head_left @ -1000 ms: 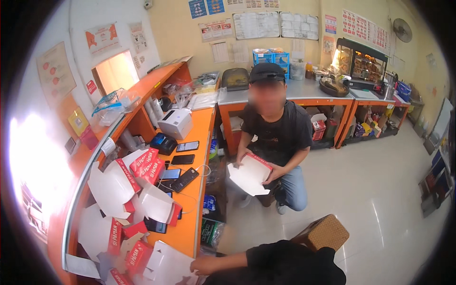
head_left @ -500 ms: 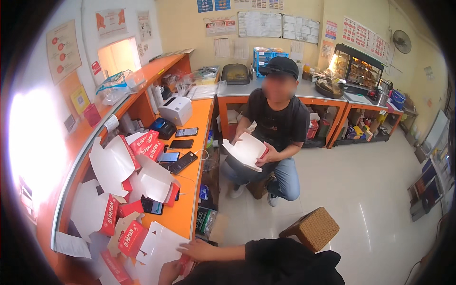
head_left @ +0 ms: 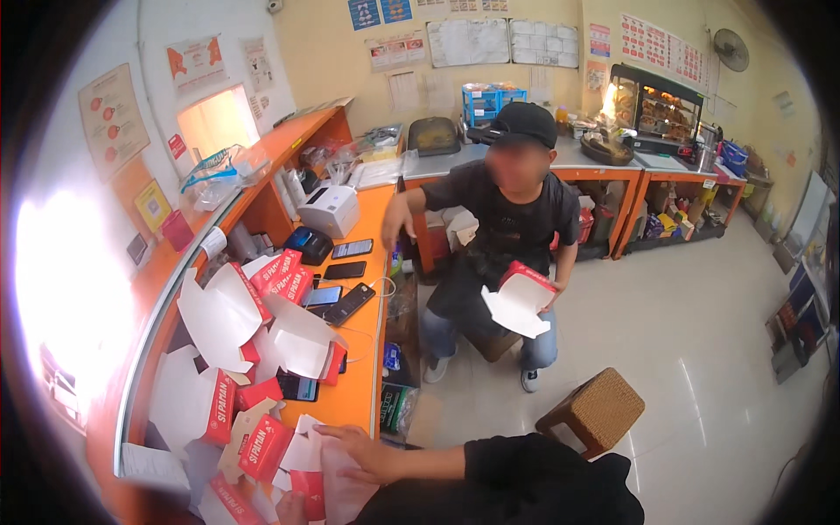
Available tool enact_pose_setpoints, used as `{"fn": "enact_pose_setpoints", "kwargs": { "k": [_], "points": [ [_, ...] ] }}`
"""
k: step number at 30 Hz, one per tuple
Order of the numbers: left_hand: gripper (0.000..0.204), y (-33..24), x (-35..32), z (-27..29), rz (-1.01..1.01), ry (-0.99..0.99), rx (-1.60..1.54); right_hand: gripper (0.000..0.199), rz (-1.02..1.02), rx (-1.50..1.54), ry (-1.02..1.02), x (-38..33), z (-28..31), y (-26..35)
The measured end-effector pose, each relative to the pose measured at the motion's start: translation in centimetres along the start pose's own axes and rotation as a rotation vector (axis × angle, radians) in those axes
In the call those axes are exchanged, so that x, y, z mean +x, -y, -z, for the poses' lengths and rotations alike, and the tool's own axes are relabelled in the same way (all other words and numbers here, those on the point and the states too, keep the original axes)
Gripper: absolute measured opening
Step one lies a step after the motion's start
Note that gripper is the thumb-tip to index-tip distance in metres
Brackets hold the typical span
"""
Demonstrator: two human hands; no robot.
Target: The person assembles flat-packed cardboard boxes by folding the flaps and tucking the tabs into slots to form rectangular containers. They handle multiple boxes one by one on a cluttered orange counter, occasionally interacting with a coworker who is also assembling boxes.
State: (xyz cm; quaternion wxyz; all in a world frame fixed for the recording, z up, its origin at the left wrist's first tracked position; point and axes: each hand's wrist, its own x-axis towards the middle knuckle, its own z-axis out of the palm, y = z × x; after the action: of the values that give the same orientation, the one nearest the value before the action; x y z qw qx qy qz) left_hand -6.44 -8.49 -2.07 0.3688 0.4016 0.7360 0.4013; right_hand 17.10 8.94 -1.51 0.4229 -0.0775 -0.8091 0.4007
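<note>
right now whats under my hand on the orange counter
The left hand lies flat on a white unfolded carton sheet, with red and white cartons piled beside it. The counter beneath that sheet is covered, so anything under it stays hidden.

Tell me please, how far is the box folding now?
Done: many folded red-and-white boxes are piled on the orange counter. In hand: the right hand lies flat on unfolded box blanks, and the seated co-worker holds an open box. Left: those flat blanks at the counter's near end.
</note>
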Motion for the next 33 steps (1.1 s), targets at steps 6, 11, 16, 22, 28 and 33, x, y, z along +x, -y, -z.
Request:
{"fn": "enact_pose_setpoints", "kwargs": {
  "k": [6, 11, 16, 22, 28, 33],
  "points": [
    [0.031, -5.1, -2.4, -3.4, -0.076, 0.024, -0.083, 0.01, -0.025, 0.116, 0.113, 2.2, -1.2, -0.3],
    [0.034, -5.7, -2.9, -4.9, -0.363, 0.055, 0.076, 0.002, 0.219, -0.025, 0.103, 2.7, -1.9, 2.1],
    [0.034, -7.0, -2.7, -5.5, -0.218, 0.164, 0.02, 0.005, 0.279, 0.116, 0.217, 3.1, -2.5, 1.4],
    [0.034, -7.8, -3.0, -5.5, -0.092, 0.259, -0.028, 0.013, 0.407, -0.012, 0.383, 1.8, -3.3, 1.5],
    [0.034, -11.1, -2.3, -4.5, 0.124, 0.543, -0.116, 0.059, -0.715, 0.025, -0.354, 1.9, -0.6, -1.5],
    [0.032, -15.0, -2.5, -6.8, 0.005, 0.82, -0.277, 0.063, -1.115, 1.122, -0.316, 2.7, 5.5, -5.0]
  ]
}}
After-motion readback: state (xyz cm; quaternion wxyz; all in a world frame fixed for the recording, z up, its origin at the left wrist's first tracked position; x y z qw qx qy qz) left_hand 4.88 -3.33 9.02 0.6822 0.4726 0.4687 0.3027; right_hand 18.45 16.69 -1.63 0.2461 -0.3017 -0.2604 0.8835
